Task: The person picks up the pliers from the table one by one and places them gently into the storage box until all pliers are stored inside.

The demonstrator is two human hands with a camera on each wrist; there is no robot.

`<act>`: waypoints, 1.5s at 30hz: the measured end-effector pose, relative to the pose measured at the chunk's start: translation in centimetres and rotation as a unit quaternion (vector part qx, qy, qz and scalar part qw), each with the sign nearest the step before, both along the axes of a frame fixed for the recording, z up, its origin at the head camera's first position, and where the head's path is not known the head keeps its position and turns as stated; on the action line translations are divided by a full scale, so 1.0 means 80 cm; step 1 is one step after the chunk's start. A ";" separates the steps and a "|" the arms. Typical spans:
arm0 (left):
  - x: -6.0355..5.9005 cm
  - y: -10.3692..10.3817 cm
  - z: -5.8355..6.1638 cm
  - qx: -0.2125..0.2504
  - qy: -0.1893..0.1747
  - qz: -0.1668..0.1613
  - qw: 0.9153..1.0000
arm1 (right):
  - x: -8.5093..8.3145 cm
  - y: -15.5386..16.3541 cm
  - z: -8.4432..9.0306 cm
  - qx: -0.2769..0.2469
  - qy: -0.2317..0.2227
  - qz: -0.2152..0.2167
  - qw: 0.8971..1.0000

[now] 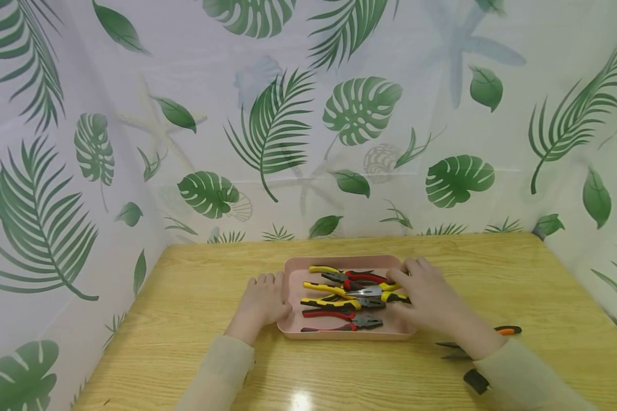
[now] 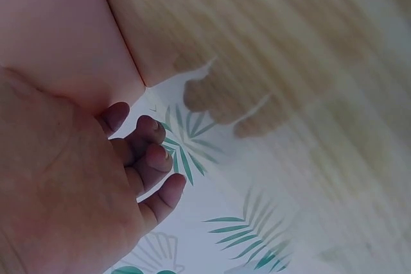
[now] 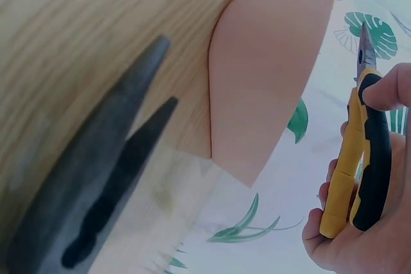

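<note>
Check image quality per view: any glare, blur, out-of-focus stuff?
Head view: sharp, with a glare spot on the table near the bottom edge. Left wrist view: table grain smeared, left hand soft. Right wrist view: dark tool in the foreground blurred; yellow-black pliers fairly crisp.

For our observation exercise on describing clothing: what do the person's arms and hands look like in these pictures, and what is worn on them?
Both arms wear long, loose sleeves of pale cream fabric, the left sleeve and the right sleeve, each ending at the wrist. The left hand and right hand are bare: no gloves, rings or watch show.
</note>
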State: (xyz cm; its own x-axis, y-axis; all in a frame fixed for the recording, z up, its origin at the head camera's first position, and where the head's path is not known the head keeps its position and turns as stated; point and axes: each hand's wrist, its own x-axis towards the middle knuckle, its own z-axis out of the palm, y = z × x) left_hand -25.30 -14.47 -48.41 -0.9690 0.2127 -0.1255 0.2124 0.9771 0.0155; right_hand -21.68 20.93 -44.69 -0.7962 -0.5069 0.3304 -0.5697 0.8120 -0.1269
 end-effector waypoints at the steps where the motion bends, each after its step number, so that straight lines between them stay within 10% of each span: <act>1: 0.001 0.001 0.002 0.001 -0.001 0.001 1.000 | 0.000 -0.001 0.000 0.000 0.001 -0.001 1.000; 45: 0.006 0.002 0.011 0.002 -0.006 0.004 1.000 | 0.012 -0.040 -0.018 -0.018 -0.007 0.041 0.999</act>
